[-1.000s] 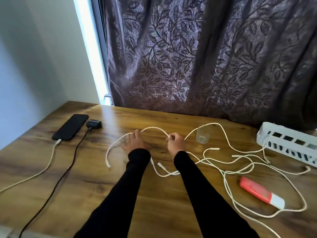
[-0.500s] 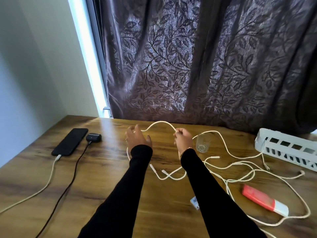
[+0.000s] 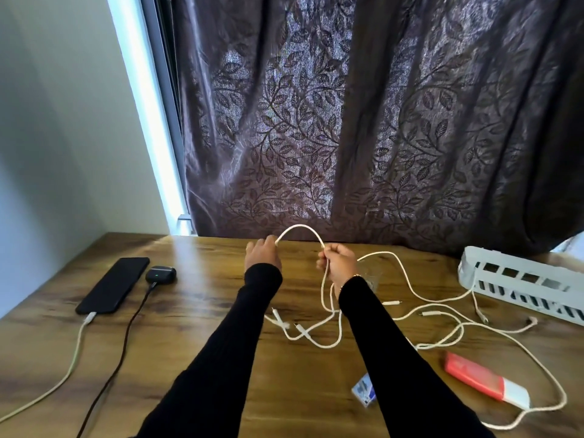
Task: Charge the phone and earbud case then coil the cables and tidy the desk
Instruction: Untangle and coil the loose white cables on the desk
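Holding a white cable (image 3: 299,230) arched between both hands above the wooden worktop (image 3: 202,314).

Left hand (image 3: 263,255) pinches one end of the arch in its fingers; right hand (image 3: 337,263) has its fingers curled round the other end, with loops hanging down to a tangle of loose white cables (image 3: 442,330) on the worktop. At far left the black phone (image 3: 113,285) lies flat with a pale cable plugged in; just beside it the dark earbud case (image 3: 160,274) has a black cable attached. A white slotted basket (image 3: 518,282) sits at right, a red-and-white case (image 3: 486,383) nearer.
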